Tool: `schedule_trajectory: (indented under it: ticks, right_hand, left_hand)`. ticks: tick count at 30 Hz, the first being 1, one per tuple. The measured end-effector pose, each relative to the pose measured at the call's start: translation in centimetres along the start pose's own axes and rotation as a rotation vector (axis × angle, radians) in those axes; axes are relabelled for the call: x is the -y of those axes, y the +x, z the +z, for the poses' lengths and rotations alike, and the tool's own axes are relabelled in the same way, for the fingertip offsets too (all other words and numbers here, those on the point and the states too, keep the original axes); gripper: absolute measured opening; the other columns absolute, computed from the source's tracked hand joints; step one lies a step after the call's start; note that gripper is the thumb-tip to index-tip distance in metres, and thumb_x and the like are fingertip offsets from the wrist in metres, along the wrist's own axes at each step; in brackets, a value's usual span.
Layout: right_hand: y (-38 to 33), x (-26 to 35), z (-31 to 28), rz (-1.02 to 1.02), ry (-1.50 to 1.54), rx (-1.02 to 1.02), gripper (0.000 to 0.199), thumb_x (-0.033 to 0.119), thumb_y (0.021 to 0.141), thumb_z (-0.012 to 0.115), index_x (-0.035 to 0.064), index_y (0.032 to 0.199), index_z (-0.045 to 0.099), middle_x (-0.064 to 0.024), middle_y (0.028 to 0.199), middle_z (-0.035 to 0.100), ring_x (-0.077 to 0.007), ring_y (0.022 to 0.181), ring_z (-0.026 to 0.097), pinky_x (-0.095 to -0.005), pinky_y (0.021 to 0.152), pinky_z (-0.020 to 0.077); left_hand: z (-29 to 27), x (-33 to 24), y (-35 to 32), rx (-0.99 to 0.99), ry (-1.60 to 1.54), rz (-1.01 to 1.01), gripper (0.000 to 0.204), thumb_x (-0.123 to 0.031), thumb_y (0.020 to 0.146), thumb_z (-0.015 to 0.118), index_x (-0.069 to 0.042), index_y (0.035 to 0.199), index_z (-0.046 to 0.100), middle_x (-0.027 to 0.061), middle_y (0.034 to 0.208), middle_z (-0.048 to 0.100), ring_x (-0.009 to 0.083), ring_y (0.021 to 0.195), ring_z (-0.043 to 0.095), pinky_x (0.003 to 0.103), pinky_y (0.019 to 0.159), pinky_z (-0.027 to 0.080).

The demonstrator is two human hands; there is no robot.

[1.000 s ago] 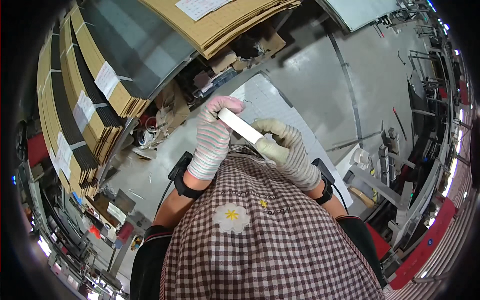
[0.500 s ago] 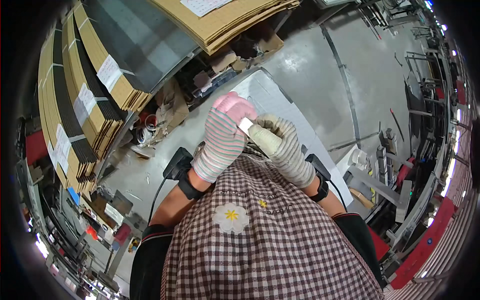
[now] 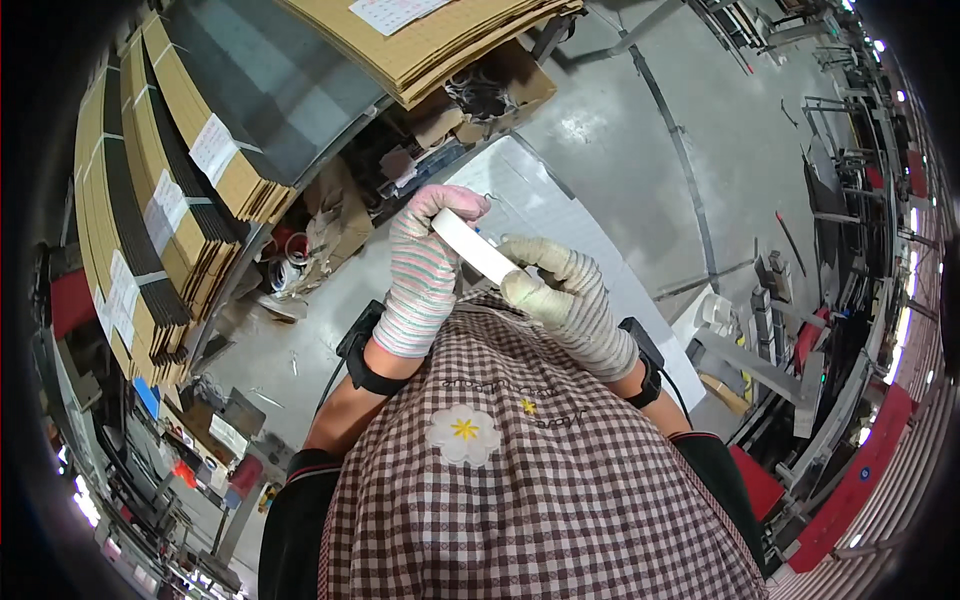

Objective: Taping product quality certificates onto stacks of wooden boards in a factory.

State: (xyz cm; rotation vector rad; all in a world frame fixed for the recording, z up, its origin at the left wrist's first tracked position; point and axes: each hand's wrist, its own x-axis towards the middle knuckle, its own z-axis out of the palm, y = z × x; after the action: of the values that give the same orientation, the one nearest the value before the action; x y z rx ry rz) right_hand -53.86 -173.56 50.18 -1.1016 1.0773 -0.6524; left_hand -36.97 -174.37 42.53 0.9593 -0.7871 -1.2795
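Note:
Between my hands stretches a short white strip point(image 3: 476, 247), flat and smooth like tape. My left hand point(image 3: 430, 250), in a pink-and-white striped knit glove, is closed at its upper left end, with the fingers curled over. The thumb of my right hand point(image 3: 560, 285), in a greyish striped glove, presses the lower right end, and its fingers are bent. Whether a roll is hidden in my left palm I cannot tell. Both hands are above the near end of a white board-like surface point(image 3: 590, 245), in front of my checked apron point(image 3: 520, 480).
Strapped bundles of cardboard strips point(image 3: 180, 240) with paper labels stand on the left. A stack of flat cardboard point(image 3: 450, 45) lies at the top, with an open carton point(image 3: 510, 90) below it. Metal frames and racks point(image 3: 790, 360) line the right side.
My hands have moved apart, the left one up and leftward. Much more of the white strip shows between them; before, only a small white piece was visible.

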Motion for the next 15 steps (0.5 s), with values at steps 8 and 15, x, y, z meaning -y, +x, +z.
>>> schedule_trajectory:
  ticks: [8, 15]
  right_hand:
    - [-0.09, -0.02, -0.09, 0.078, -0.018, -0.013, 0.029, 0.018, 0.090, 0.064, -0.0019, 0.110, 0.068, -0.0013, 0.085, 0.066, -0.0086, 0.079, 0.058, -0.0269, 0.071, 0.0470]
    - [-0.56, -0.23, 0.06, 0.058, 0.157, 0.038, 0.034, 0.017, 0.091, 0.060, -0.0015, 0.119, 0.066, -0.0011, 0.091, 0.066, -0.0082, 0.082, 0.058, -0.0259, 0.075, 0.0475]
  left_hand:
    - [0.72, -0.20, -0.30, 0.030, 0.292, 0.175, 0.009, -0.001, 0.090, 0.061, -0.004, 0.097, 0.066, 0.0076, 0.098, 0.066, 0.0157, 0.095, 0.062, 0.029, 0.091, 0.048]
    - [0.50, 0.44, -0.49, -0.009, 0.125, -0.077, 0.007, -0.009, 0.092, 0.064, -0.004, 0.097, 0.066, 0.0054, 0.098, 0.065, 0.0134, 0.095, 0.060, 0.028, 0.089, 0.047]
